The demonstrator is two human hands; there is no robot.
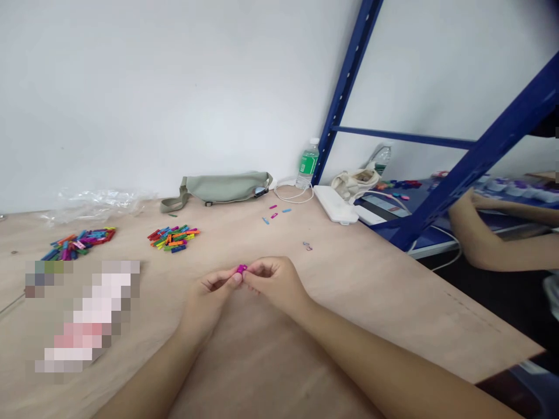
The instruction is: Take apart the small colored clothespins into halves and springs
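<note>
Between my fingertips is a small magenta clothespin (241, 269), partly covered by the fingers. My left hand (205, 299) pinches it from the left, thumb on the near side. From the other side my right hand (282, 285) pinches it with thumb and forefinger. Beyond the hands lie loose flat pieces: a magenta piece (274, 216) and a blue piece (265, 220), with two more beside them. Several small metal springs (308, 246) lie to the right of these. A pile of coloured clothespins (173, 237) sits left of my hands, and a larger pile (81, 241) farther left.
A green pouch (229, 189) and crumpled clear plastic (94, 206) lie along the wall. A water bottle (308, 164), white cable (294, 198) and white box (335, 203) stand near the blue rack (345, 75). A blurred-out patch (94, 314) is at left. Another person's arm (493, 233) shows at right.
</note>
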